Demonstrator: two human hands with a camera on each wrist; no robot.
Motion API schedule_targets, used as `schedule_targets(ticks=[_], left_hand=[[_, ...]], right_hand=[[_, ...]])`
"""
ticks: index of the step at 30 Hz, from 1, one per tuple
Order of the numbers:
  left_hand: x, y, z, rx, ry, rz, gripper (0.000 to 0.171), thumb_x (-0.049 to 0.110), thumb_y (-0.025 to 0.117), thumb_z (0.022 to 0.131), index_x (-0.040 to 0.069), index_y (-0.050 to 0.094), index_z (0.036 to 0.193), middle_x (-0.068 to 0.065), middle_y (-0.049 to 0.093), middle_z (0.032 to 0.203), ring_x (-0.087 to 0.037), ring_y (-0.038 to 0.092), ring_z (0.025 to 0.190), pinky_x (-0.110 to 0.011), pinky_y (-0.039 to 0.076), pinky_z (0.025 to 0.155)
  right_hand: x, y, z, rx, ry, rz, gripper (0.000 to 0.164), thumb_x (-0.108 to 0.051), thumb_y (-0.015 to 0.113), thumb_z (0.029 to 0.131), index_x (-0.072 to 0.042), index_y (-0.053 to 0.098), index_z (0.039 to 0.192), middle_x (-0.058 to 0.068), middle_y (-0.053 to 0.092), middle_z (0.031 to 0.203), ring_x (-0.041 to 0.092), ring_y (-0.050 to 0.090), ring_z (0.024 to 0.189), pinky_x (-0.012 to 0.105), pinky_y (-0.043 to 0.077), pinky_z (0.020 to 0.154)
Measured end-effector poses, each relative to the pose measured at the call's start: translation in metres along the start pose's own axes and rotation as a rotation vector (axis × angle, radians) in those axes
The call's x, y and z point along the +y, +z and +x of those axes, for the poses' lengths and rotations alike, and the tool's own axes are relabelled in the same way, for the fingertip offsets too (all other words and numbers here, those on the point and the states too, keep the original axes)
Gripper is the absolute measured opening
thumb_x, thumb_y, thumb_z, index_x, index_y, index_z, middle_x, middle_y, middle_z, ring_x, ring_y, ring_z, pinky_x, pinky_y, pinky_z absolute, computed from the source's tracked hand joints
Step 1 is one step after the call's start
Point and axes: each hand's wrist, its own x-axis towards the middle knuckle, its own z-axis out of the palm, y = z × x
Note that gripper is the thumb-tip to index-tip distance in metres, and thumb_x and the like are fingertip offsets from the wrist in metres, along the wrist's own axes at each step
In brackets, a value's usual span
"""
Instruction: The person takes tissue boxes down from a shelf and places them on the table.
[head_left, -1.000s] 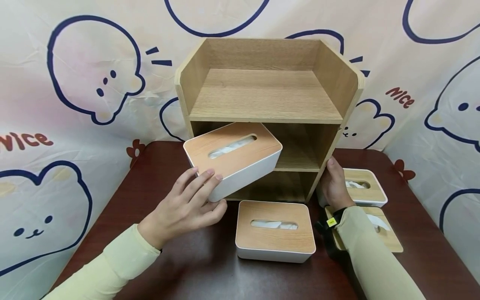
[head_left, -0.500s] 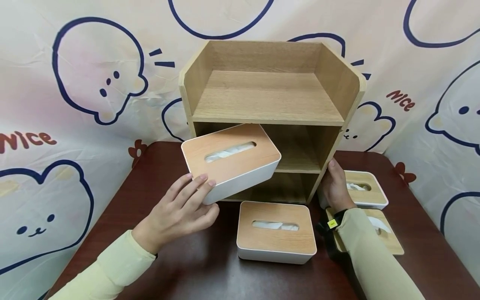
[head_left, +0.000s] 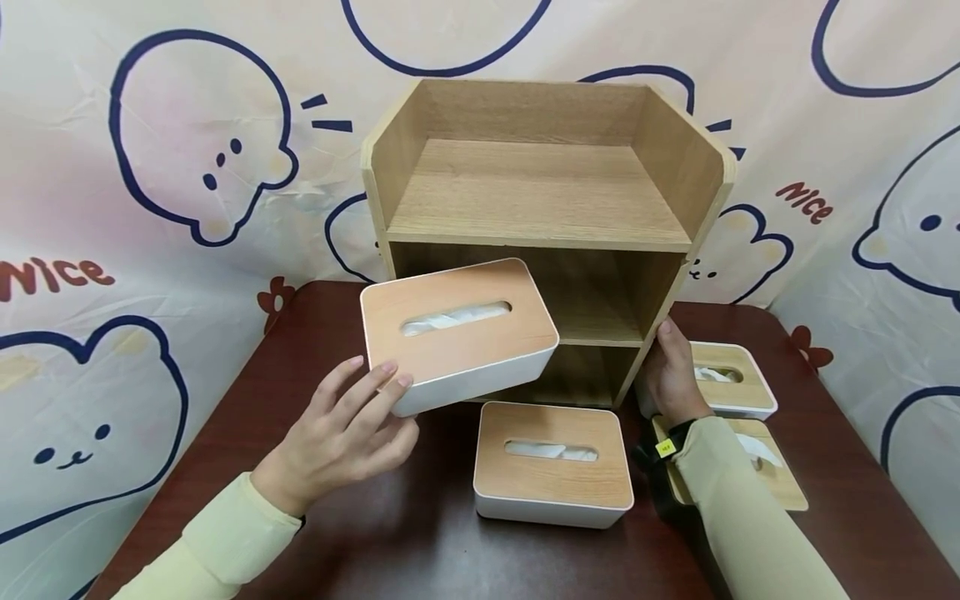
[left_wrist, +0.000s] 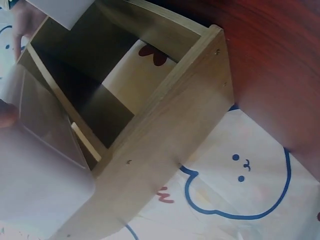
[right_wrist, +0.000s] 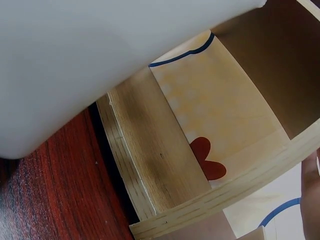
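My left hand [head_left: 337,442] holds a white tissue box [head_left: 465,362] with a wood-look lid by its near left corner, fingertips on the lid. The box is tilted in the air before the middle opening of a wooden shelf unit [head_left: 540,192]. In the left wrist view, the box's white wall [left_wrist: 40,175] fills the lower left, a fingertip [left_wrist: 6,114] against it. My right hand [head_left: 675,375] grips the unit's right side panel, thumb near the front edge and the other fingers mostly hidden. A second tissue box [head_left: 555,483] stands on the table in front.
Two paler-lidded tissue boxes sit right of the unit: one farther back [head_left: 731,375] and one nearer [head_left: 772,475], partly under the right sleeve. The dark red table [head_left: 360,542] runs up to a printed cloth backdrop [head_left: 210,150].
My left hand has drawn the tissue box slightly left and toward me, away from the middle opening, and turned it more level. The right hand stays on the side panel.
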Motion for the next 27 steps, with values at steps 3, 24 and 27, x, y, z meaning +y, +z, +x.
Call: schedule_targets(ticks=[3, 24, 27], left_hand=[[0.000, -0.002, 0.000, 0.008, -0.012, 0.000, 0.015, -0.004, 0.056, 0.082, 0.009, 0.056, 0.089, -0.024, 0.060, 0.116, -0.040, 0.061, 0.100, -0.058, 0.049, 0.076], [0.005, -0.017, -0.016, 0.039, -0.113, 0.090, 0.009, 0.002, 0.055, 0.088, 0.011, 0.053, 0.090, -0.020, 0.058, 0.115, -0.038, 0.060, 0.100, -0.061, 0.047, 0.083], [0.005, -0.021, -0.018, 0.046, -0.133, 0.109, 0.009, 0.002, 0.055, 0.090, 0.011, 0.052, 0.090, -0.019, 0.058, 0.114, -0.037, 0.061, 0.098, -0.060, 0.048, 0.082]], right_hand=[[0.000, 0.001, 0.000, 0.007, -0.001, 0.007, 0.050, -0.037, 0.051, 0.101, -0.009, 0.049, 0.143, 0.006, 0.049, 0.135, 0.023, 0.039, 0.125, 0.033, 0.026, 0.104], [-0.001, 0.002, 0.001, -0.001, -0.014, 0.000, 0.047, -0.039, 0.051, 0.101, -0.011, 0.054, 0.139, 0.005, 0.053, 0.130, 0.022, 0.041, 0.123, 0.033, 0.026, 0.104], [-0.001, 0.002, 0.001, -0.005, -0.014, 0.006, 0.049, -0.040, 0.052, 0.101, -0.010, 0.053, 0.139, 0.006, 0.053, 0.130, 0.023, 0.041, 0.123, 0.033, 0.025, 0.103]])
